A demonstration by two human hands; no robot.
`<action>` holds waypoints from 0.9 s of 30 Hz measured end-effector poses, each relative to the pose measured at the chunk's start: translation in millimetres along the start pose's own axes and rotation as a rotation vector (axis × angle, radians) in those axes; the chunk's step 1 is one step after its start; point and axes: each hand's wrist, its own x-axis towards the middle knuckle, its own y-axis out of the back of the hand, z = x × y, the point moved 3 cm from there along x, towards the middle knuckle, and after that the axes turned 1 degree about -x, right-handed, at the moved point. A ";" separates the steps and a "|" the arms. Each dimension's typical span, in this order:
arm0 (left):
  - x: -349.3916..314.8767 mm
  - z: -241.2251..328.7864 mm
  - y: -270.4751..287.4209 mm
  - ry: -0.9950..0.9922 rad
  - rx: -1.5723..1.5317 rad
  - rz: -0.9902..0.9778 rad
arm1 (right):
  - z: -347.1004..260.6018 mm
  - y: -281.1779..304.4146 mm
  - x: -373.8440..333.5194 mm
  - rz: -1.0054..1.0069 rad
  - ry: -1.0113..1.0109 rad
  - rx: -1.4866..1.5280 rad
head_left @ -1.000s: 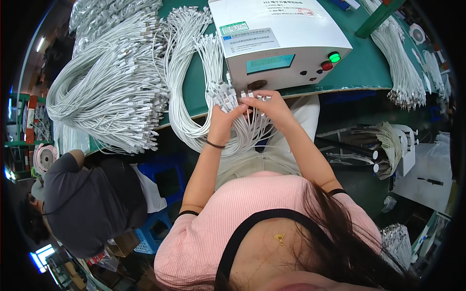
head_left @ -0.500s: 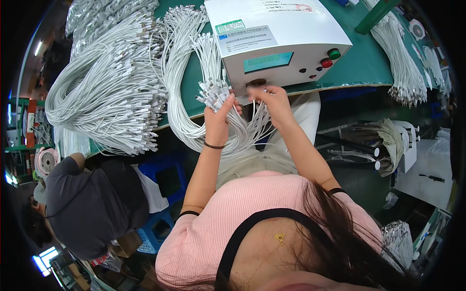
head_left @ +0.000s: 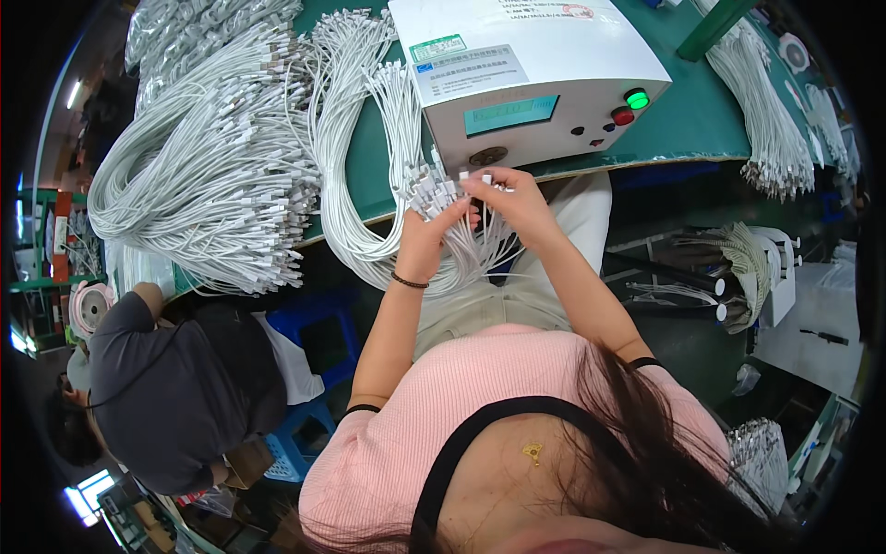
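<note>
My left hand (head_left: pixel 430 238) is wrapped around a bundle of white cables (head_left: pixel 458 251), whose pale connector ends (head_left: pixel 432 191) fan out above the thumb. With thumb and forefinger together, my right hand (head_left: pixel 519 205) pinches a white cable by its connector (head_left: pixel 465 174), close beside the bundle. Just beyond the fingers stands a white tester box (head_left: pixel 577 113) with a lit display (head_left: pixel 510 117) and a dark round socket (head_left: pixel 488 155) low on its front. Its green button lamp (head_left: pixel 637 99) glows, and a red button sits below. Both hands are apart from the socket.
A large heap of white cables (head_left: pixel 208 175) covers the green table (head_left: pixel 367 143) at left, with a looped bundle beside it. More cables (head_left: pixel 771 143) hang over the table's edge at right, near a green post (head_left: pixel 715 32). A person in dark clothes (head_left: pixel 185 397) sits at lower left.
My right hand has drawn back from the socket toward the bundle. The left hand has shifted slightly right and nearer me. The green lamp has lit up, and the display reading differs.
</note>
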 end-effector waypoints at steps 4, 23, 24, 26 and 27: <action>0.5 -1.8 6.0 0.004 -0.027 0.017 | 7.7 6.3 0.1 0.074 0.002 0.063; 9.7 7.1 2.6 -0.062 -0.015 0.060 | 7.9 11.2 16.7 0.116 -0.025 0.136; 10.0 6.9 2.6 -0.058 -0.014 0.063 | 7.8 10.7 16.3 0.122 -0.023 0.140; 10.7 5.8 2.7 -0.054 -0.013 0.066 | 8.0 12.1 16.6 0.128 -0.021 0.145; 11.0 4.7 3.4 -0.054 -0.006 0.057 | 6.7 12.6 16.2 0.110 -0.027 0.106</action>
